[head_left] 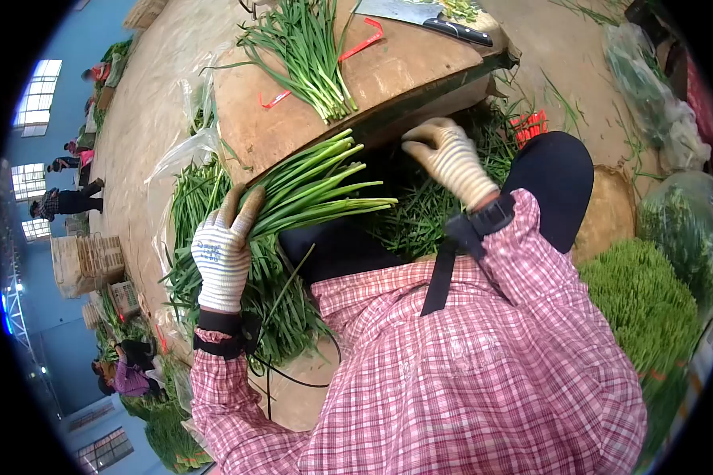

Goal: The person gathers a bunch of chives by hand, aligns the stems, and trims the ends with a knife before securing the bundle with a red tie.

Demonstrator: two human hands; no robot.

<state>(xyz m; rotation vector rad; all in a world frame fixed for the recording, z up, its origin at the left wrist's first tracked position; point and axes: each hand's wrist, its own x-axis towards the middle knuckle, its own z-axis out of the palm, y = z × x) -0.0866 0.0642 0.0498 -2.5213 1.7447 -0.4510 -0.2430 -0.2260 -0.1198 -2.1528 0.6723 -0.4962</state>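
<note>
Head view shows our left hand point(222, 257) clamped on a chive bunch point(317, 190) below the desk point(420, 67), our right hand point(451, 158) loosely curled and empty over the pile point(420, 214); we judge loose outer stalks could slip if that grip slackens.

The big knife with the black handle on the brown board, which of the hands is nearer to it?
Right. The right hand hovers just below the knife, under the board's edge; the left hand is farther down-left, gripping a green stalk bundle.
</note>
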